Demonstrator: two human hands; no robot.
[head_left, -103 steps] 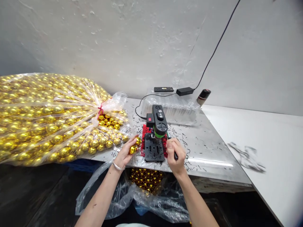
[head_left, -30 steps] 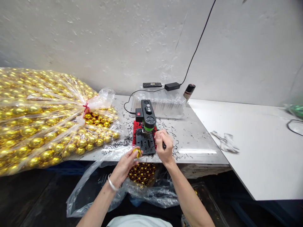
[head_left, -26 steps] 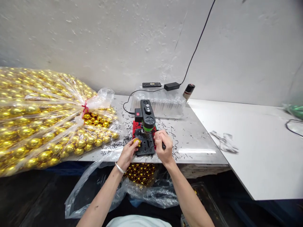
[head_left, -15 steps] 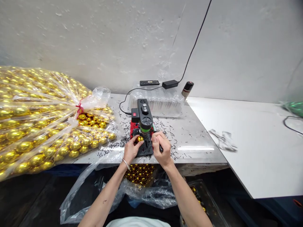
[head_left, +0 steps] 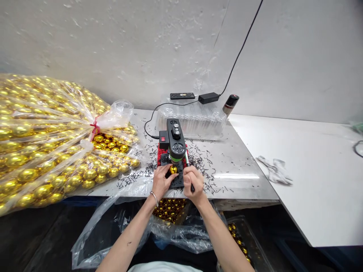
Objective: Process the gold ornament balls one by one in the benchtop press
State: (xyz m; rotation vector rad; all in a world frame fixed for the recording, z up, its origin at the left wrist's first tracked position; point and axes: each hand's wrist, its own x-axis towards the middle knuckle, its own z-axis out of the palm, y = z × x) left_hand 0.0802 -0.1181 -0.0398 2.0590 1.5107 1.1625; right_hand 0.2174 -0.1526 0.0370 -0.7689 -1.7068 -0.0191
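A small black machine [head_left: 176,138] stands on the metal table, on a red and dark base. My left hand [head_left: 162,181] holds a shiny gold ball [head_left: 173,169] between thumb and fingers, just below the machine's green-ringed head. My right hand [head_left: 193,181] is closed round the black-ended lever [head_left: 192,187] at the machine's right side. Small black bits [head_left: 202,160] lie scattered on the table around the base.
Clear bags of gold balls [head_left: 45,151] fill the left. Behind the machine are a clear plastic box [head_left: 195,122], a power adapter [head_left: 209,98] and a can [head_left: 231,104]. White gloves [head_left: 275,170] lie at right. More gold balls [head_left: 169,209] sit below the table edge.
The view has shifted slightly, so most things sit a little elsewhere in it. More of the gold ball shows between my left fingers. My right hand still grips the lever.
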